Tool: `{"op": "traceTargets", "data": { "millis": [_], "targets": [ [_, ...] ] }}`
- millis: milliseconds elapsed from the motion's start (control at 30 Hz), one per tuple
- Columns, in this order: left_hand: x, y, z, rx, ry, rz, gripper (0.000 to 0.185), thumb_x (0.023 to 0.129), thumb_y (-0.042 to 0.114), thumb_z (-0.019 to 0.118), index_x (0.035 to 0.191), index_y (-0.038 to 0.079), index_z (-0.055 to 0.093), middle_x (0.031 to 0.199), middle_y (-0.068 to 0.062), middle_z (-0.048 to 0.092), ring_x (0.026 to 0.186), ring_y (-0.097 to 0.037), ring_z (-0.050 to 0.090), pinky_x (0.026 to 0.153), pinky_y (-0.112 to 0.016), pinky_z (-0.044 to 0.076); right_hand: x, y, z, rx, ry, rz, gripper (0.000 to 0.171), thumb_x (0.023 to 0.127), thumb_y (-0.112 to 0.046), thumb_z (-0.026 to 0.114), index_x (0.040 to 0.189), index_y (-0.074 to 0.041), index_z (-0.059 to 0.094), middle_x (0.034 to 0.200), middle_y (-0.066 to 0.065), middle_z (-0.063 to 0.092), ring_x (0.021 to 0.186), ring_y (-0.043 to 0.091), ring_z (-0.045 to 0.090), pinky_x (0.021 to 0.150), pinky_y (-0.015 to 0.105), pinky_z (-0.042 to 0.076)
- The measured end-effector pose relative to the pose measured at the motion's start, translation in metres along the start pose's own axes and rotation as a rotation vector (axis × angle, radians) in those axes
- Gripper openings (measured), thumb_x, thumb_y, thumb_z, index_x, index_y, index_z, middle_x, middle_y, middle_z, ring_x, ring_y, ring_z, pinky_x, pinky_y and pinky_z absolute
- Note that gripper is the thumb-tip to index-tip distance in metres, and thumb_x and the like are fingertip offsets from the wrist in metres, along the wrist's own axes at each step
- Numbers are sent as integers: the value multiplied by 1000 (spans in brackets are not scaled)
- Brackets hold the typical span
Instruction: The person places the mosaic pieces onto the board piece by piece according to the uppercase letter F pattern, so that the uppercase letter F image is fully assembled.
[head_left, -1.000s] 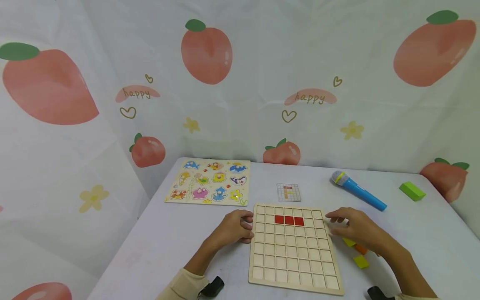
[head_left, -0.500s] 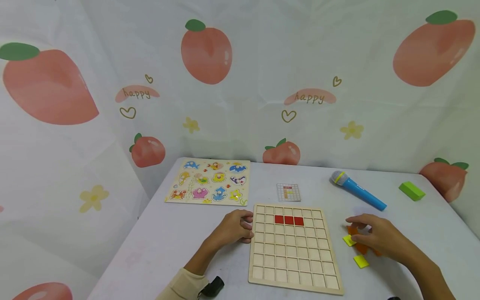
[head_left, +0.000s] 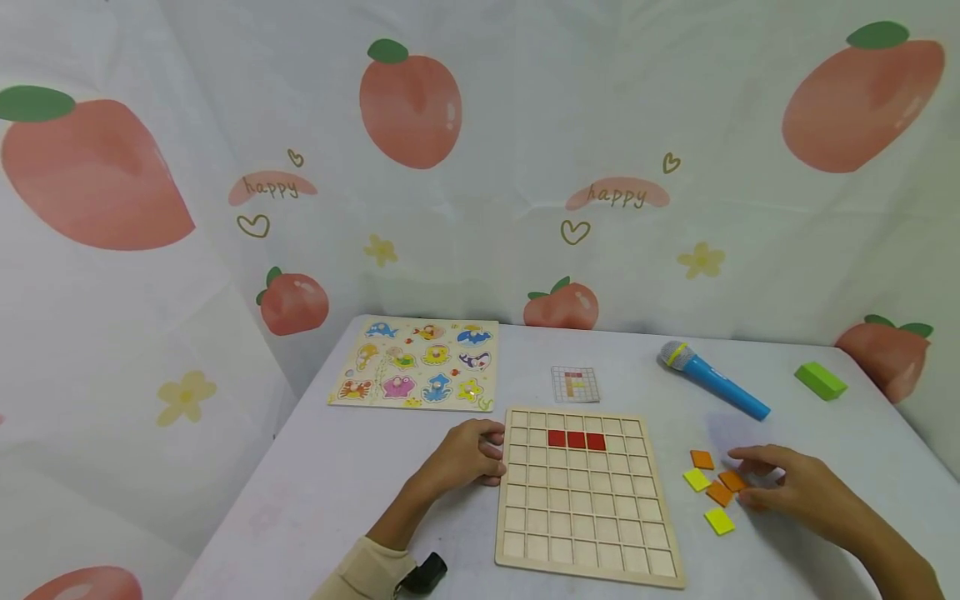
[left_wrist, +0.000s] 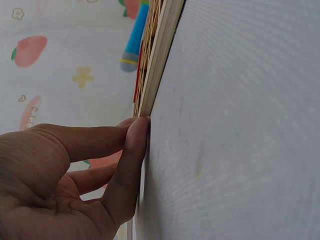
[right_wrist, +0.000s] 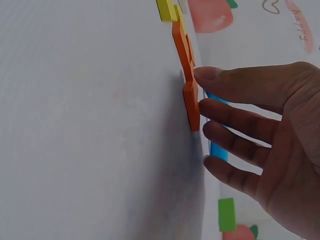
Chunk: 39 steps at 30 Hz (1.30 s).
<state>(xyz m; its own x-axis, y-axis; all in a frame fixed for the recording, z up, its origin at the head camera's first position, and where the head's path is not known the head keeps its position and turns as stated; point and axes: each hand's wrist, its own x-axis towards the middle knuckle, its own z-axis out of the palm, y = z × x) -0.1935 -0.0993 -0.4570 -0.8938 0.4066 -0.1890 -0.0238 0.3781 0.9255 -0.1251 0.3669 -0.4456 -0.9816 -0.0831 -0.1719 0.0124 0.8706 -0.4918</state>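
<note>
A wooden grid board [head_left: 588, 500] lies on the table with three red square tiles [head_left: 576, 439] in a row near its far end. My left hand [head_left: 467, 454] is at the board's left edge; in the left wrist view thumb and fingers [left_wrist: 131, 145] meet on that edge and pinch it. To the right of the board lie loose orange tiles [head_left: 719, 493] and yellow tiles [head_left: 720, 522]. My right hand [head_left: 798, 492] hovers just right of them with thumb and fingers parted and nothing held. In the right wrist view its thumb comes close to an orange tile [right_wrist: 191, 107].
A printed grid card [head_left: 575, 384] lies beyond the board. Back left is a sea-animal peg puzzle [head_left: 417, 364]. A blue toy microphone [head_left: 720, 383] and a green block [head_left: 821, 380] lie at the back right, before a peach-patterned cloth [head_left: 480, 208].
My right hand has moved from the board's right edge rightward and nearer to me, past the loose tiles, which now show fully. The left hand stays at the board's edge.
</note>
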Motion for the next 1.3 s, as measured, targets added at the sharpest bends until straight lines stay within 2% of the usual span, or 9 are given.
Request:
{"op": "traceTargets", "data": {
  "millis": [67,267,333,467,533,667,767,1067,1300],
  "targets": [
    [0,0,0,-2,0,-4,57,86,-9,78,140,-10,59,120,-14,65,94,-18,70,69,-31,68,-2,3,0,-8,2,8,58,86,-31,87,131,1,70,117,10,74,102,25,62,75,29,56],
    [-1,2,0,-14,2,-10,58,85,-10,79,139,-9,59,119,-14,65,93,-18,70,69,-32,68,-7,10,1,-17,7,11,53,86,-25,87,127,4,71,115,12,74,101,26,63,79,38,60],
    [-2,3,0,-21,1,-9,58,85,-10,79,139,-10,59,119,-14,66,93,-18,70,69,-32,68,-8,11,1,-26,9,8,51,85,-23,87,126,3,71,113,11,74,100,25,63,77,35,60],
    [-3,3,0,-25,2,-8,59,85,-10,79,140,-10,59,120,-15,66,93,-19,70,69,-32,68,-11,12,2,-49,22,-1,47,84,-23,89,123,-1,74,110,5,74,95,18,61,70,22,54],
    [-2,2,0,-20,4,-8,59,85,-10,79,140,-9,59,120,-15,66,94,-19,70,69,-32,68,-13,12,2,-53,21,-1,47,84,-24,89,122,-2,75,110,5,74,94,17,60,69,20,53],
    [-1,1,0,-6,7,-11,58,85,-9,79,140,-8,59,119,-13,66,95,-19,70,69,-31,68,-14,12,2,-27,-20,56,48,84,-27,90,119,2,74,110,8,74,96,21,65,78,36,63],
    [0,0,1,1,9,-14,57,85,-9,80,139,-8,60,118,-12,67,97,-19,70,69,-30,68,-14,13,4,-16,-45,93,47,83,-29,90,114,3,75,107,8,75,97,25,68,82,47,64],
    [0,0,1,6,11,-4,58,84,-10,80,139,-9,60,116,-12,66,96,-19,70,68,-31,68,-15,18,6,-21,-52,103,31,81,-10,85,109,2,77,104,5,74,94,23,62,83,52,64],
    [0,0,1,12,13,-1,58,84,-10,80,139,-8,60,115,-12,66,96,-19,70,68,-31,68,-17,15,7,-39,-69,114,26,83,-8,82,105,5,77,101,4,73,92,24,64,85,54,63]
  ]
}}
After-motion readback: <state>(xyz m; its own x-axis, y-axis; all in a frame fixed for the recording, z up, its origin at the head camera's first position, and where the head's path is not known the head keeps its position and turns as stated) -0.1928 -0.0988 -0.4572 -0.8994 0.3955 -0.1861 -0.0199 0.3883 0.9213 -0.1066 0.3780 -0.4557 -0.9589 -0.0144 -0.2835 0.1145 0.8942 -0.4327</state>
